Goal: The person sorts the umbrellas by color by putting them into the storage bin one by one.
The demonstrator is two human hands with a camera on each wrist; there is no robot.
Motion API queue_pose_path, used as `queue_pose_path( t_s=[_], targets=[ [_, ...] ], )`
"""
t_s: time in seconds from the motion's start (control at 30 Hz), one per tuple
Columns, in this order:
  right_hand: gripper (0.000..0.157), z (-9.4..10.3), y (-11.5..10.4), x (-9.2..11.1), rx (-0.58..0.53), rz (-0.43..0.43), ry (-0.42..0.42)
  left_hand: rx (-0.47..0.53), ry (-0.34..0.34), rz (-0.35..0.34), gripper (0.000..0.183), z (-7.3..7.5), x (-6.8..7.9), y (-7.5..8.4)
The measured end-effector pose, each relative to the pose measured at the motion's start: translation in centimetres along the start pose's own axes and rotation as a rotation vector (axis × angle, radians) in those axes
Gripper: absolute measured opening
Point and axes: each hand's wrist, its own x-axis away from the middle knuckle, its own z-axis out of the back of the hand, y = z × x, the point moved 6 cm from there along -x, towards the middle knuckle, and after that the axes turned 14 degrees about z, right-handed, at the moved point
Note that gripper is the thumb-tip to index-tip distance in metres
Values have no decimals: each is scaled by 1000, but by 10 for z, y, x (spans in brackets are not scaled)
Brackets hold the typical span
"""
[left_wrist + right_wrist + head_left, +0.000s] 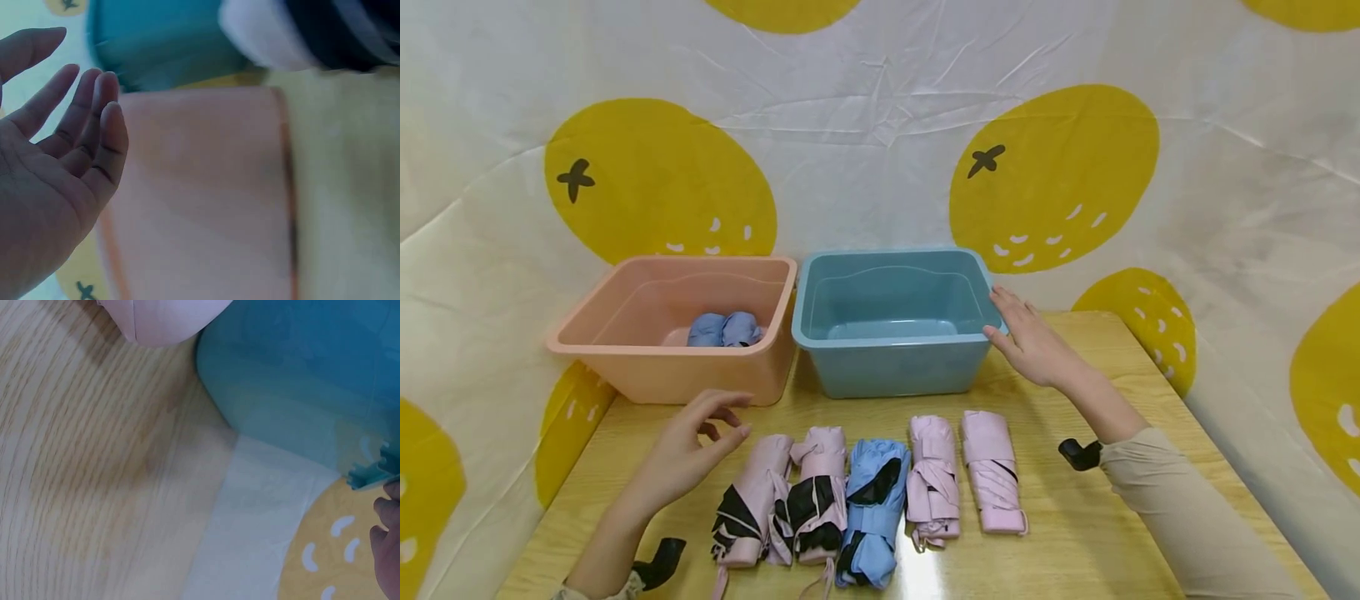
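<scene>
My left hand (688, 450) hovers over the table's left part in front of the pink bin (677, 350), fingers loosely bent and holding nothing. In the left wrist view its palm (44, 194) is bare. My right hand (1033, 340) is at the right rim of the blue bin (895, 367), fingers extended, fingertips right at the edge. Nearest the left hand lies a pink folded umbrella (767, 475) with black patches. Beside it are another pink umbrella (820, 500), a blue umbrella (872, 517) and two more pink umbrellas (934, 475) (988, 467) in a row.
Two rolled blue bundles (706, 330) (741, 328) lie inside the pink bin. Both bins stand side by side at the back of the wooden table (1060, 533). A white cloth with yellow fruit shapes (880, 167) hangs behind.
</scene>
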Motion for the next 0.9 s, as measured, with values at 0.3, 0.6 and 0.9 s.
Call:
queue_pose_path(
  t_s=[0.3,0.6,0.9],
  targets=[
    [72,1,1,0,5,-12,-22,-111,-185,83,47,-39,4,-31],
    [72,1,0,-1,-1,-15,-16,-275,-252,27,61,-59,5,-37],
    [73,0,2,0,-4,-24,-21,-353,-364,89,73,-69,-5,-40]
  ],
)
